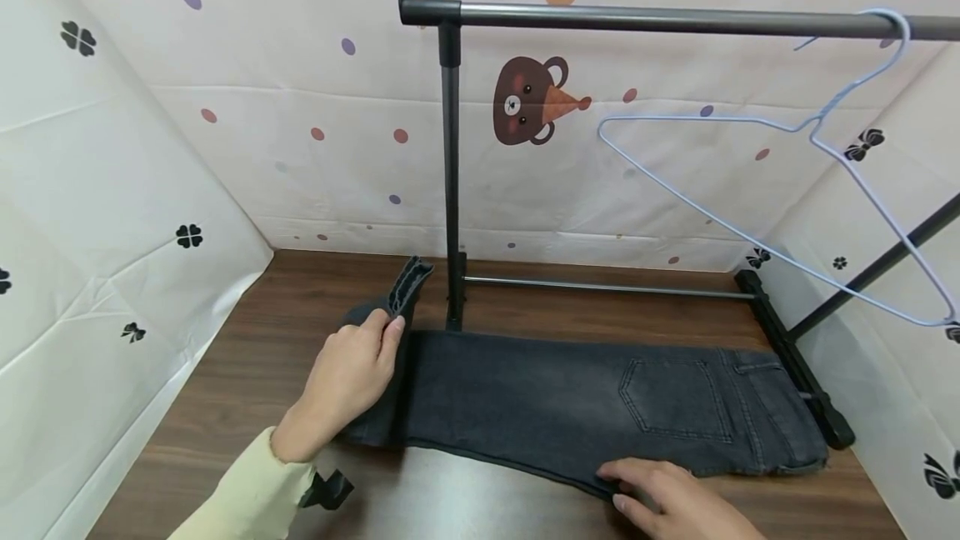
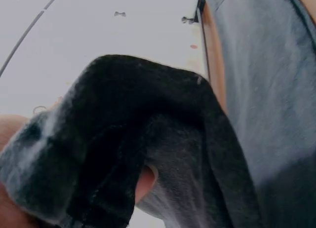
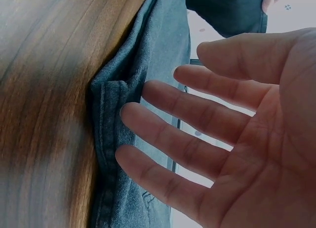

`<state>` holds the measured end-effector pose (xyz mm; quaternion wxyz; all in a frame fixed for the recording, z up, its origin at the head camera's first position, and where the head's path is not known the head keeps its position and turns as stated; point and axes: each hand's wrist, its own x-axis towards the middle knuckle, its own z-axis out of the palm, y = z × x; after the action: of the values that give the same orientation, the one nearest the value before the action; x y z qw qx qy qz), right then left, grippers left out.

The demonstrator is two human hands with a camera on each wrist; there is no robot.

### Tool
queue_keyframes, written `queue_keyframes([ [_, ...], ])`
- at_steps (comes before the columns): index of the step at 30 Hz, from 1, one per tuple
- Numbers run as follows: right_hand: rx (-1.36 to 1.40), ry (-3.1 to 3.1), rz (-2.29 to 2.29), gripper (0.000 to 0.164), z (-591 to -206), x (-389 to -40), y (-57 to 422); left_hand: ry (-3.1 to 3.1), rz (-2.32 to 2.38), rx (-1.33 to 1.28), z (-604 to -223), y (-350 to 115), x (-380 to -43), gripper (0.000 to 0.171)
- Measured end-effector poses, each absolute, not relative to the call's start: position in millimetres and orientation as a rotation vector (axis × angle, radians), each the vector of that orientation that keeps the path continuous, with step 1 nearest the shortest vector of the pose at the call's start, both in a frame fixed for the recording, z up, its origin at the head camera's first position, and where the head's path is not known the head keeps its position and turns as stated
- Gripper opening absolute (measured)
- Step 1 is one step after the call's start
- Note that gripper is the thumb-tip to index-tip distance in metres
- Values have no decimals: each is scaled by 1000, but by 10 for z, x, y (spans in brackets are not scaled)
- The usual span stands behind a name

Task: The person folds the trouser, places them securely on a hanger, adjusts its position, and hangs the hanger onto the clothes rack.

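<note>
A pair of dark grey jeans (image 1: 525,390) lies folded lengthwise on the wooden surface, its back pocket toward the right. At the leg end, on the left, my left hand (image 1: 348,373) pinches the raised hem between thumb and fingers. The left wrist view shows the lifted hem (image 2: 123,85) bent over, with a thumb or fingertip behind the cloth. Along the near edge, close to the crotch, is my right hand (image 1: 663,494). Its fingers (image 3: 168,134) are spread and nearly straight in the right wrist view, by the seam; whether they touch it I cannot tell.
Behind the jeans stands a black garment rack (image 1: 452,173), its foot (image 1: 798,365) beside the waistband. A light blue wire hanger (image 1: 712,211) hangs from the rail at right. A black strap (image 1: 327,490) is by my left sleeve. Printed white sheets (image 1: 337,165) enclose the wooden floor (image 1: 225,407).
</note>
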<state>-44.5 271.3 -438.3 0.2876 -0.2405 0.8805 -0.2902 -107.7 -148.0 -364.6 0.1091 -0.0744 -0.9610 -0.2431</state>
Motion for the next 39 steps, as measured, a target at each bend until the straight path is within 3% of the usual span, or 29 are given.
queue_keyframes([
  [16,-653,2341,-784,35,-4409,-441,2715,-2763,-976,-210,-4078,-1226,-1061,31],
  [39,-656,2346,-775,36,-4419,-455,2695,-2767,-1007,-304,-4040,-851,-1039,28],
])
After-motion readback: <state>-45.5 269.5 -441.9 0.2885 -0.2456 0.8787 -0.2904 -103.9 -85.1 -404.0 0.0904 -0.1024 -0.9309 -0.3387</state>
